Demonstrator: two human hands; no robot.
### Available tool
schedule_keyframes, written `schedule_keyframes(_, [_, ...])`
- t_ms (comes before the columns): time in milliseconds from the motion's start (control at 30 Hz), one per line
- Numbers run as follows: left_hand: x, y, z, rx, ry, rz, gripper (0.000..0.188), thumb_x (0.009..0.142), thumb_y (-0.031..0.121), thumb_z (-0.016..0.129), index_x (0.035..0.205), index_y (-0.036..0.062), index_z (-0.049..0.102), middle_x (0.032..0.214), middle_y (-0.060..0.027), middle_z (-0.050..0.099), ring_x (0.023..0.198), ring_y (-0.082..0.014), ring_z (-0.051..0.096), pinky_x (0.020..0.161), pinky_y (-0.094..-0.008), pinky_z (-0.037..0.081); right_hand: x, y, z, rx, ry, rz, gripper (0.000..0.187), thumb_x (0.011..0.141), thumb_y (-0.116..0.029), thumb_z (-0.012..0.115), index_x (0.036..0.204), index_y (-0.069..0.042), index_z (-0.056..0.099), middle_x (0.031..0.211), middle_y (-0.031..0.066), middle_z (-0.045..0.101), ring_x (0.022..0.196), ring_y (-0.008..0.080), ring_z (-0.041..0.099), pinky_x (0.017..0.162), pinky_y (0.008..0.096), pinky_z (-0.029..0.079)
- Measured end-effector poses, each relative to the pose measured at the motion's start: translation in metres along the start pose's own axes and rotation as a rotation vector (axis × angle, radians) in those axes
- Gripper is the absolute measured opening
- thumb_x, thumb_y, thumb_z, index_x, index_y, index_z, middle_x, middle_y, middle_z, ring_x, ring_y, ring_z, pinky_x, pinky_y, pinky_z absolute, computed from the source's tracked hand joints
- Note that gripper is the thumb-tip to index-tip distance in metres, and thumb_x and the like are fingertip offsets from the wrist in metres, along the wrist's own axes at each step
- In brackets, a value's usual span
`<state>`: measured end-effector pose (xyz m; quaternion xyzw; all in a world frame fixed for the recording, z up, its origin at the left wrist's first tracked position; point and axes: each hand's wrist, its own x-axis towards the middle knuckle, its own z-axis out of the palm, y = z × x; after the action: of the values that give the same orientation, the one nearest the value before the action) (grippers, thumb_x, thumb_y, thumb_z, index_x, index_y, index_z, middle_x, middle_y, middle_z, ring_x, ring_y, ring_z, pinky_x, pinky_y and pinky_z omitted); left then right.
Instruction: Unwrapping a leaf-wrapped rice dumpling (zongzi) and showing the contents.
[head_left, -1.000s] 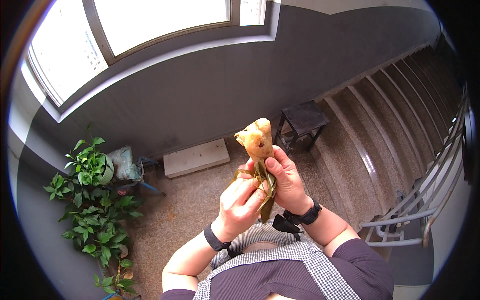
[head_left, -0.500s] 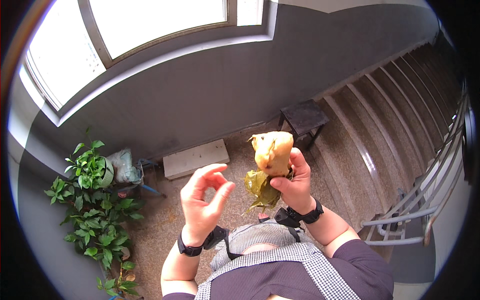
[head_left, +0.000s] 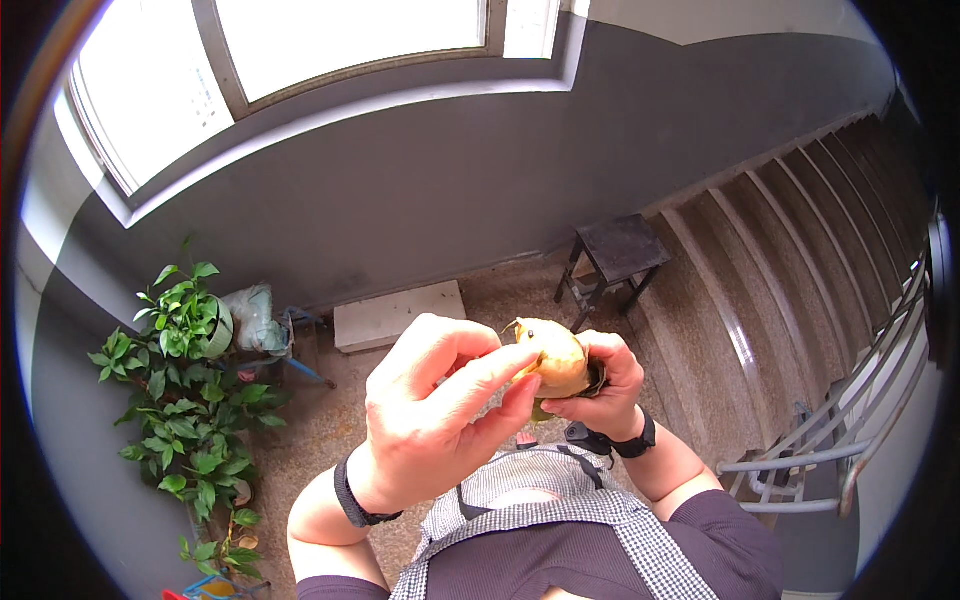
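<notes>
My right hand [head_left: 617, 385] holds a pale yellow, rounded lump with dark spots, which looks like a leaf-wrapped rice dumpling [head_left: 563, 361] with its upper part bare. Thumb and fingers grip its lower right side. A bit of olive-green leaf [head_left: 541, 412] shows beneath it; the rest is hidden behind my hands. At the dumpling's left side, my left hand [head_left: 428, 400] pinches with thumb and forefinger touching its surface. Whether a loose piece lies between those fingertips is too small to tell. Thin strands stick up from the dumpling's top left.
Beyond my hands stand a dark square stool [head_left: 622, 247] and a white block [head_left: 398, 315] against the grey wall. Stairs [head_left: 745, 265] rise at the right beside a metal railing [head_left: 800, 462]. Leafy potted plants [head_left: 190, 400] fill the left, with a plastic bag [head_left: 254, 318] nearby.
My left hand has moved right and up from beside the dumpling to touch it. The right hand has tilted the dumpling, and less of the leaf shows.
</notes>
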<state>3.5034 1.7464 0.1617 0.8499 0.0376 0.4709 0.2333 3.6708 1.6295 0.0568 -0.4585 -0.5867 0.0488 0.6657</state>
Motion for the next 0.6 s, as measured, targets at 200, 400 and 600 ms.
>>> schedule_keyframes(200, [0.002,0.001,-0.004,0.018,-0.059,-0.010,0.028,0.059,-0.003,0.074,0.085,0.0070,0.070,0.073,-0.0045,0.057,0.063,-0.0148,0.055,0.052,-0.0250,0.046,0.002,-0.002,-0.002,-0.070,-0.052,-0.040,0.060,0.059,-0.012,0.088,0.106,0.000,0.053,0.095,0.0133,0.064,0.084,0.0184,0.065,0.073,0.0269,0.052])
schedule_keyframes(400, [0.006,-0.002,-0.007,-0.027,-0.094,0.049,0.027,0.057,-0.004,0.072,0.081,0.0069,0.068,0.071,-0.0035,0.057,0.061,-0.0160,0.055,0.052,-0.0262,0.045,-0.002,-0.004,-0.005,-0.161,-0.103,-0.079,0.062,0.057,-0.018,0.089,0.105,-0.001,0.054,0.094,0.0130,0.066,0.081,0.0198,0.067,0.070,0.0282,0.053])
schedule_keyframes(600, [0.008,-0.005,-0.005,-0.010,-0.125,0.140,0.024,0.053,-0.004,0.069,0.074,0.0057,0.064,0.069,-0.0035,0.056,0.058,-0.0171,0.053,0.050,-0.0276,0.043,0.000,-0.010,-0.005,-0.221,-0.133,-0.111,0.062,0.057,-0.020,0.089,0.104,-0.001,0.054,0.092,0.0125,0.066,0.079,0.0220,0.068,0.069,0.0285,0.054])
